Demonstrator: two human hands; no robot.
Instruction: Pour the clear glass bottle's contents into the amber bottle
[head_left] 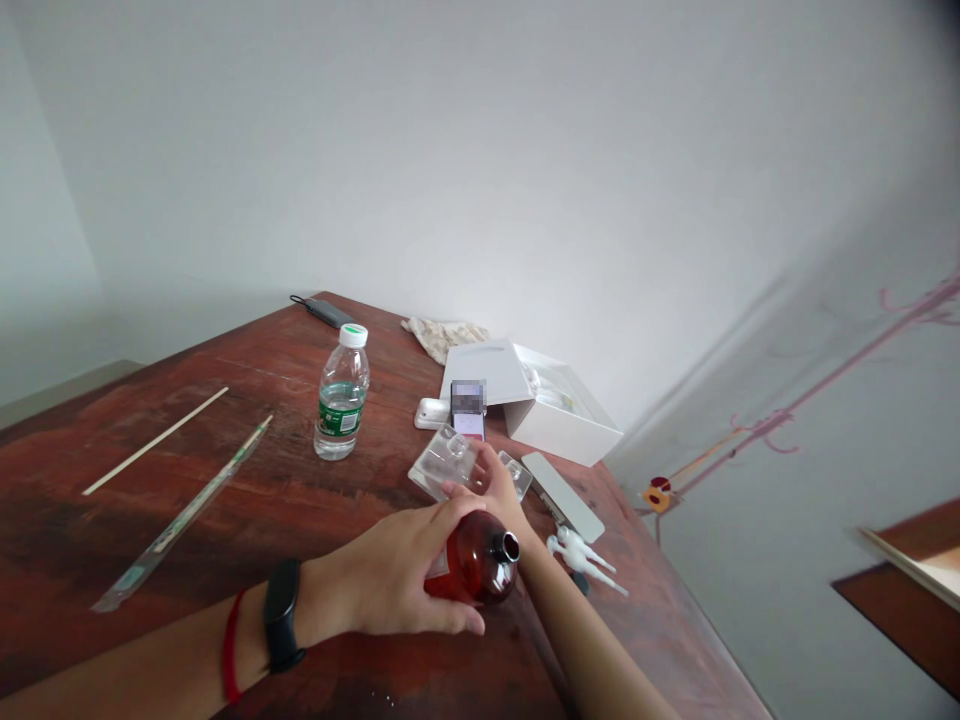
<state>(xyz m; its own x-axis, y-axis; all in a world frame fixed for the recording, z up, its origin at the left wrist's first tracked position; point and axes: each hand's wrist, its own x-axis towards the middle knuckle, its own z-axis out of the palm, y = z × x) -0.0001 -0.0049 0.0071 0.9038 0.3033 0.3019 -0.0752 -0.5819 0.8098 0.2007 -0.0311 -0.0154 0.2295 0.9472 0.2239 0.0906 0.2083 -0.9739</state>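
Observation:
My left hand (390, 570), with a black fitness band and a red cord at the wrist, wraps around an amber glass bottle (476, 560) lying on its side, its neck toward me. My right hand (495, 490) comes in from the lower right, behind the bottle. Its fingers reach next to a transparent moulded plastic insert (446, 465) on the reddish-brown wooden table (90, 530). The bottle's label is mostly hidden by my left hand. Whether my right hand grips anything is hidden.
Beyond my hands stand a water bottle (341, 395) and an open white box (562, 425) with its lid (484, 370). A pixelated card (469, 405), a white plastic figure (581, 555), a wooden stick (154, 440), and a long transparent sleeve (180, 520) also lie about. The table's right edge runs close by.

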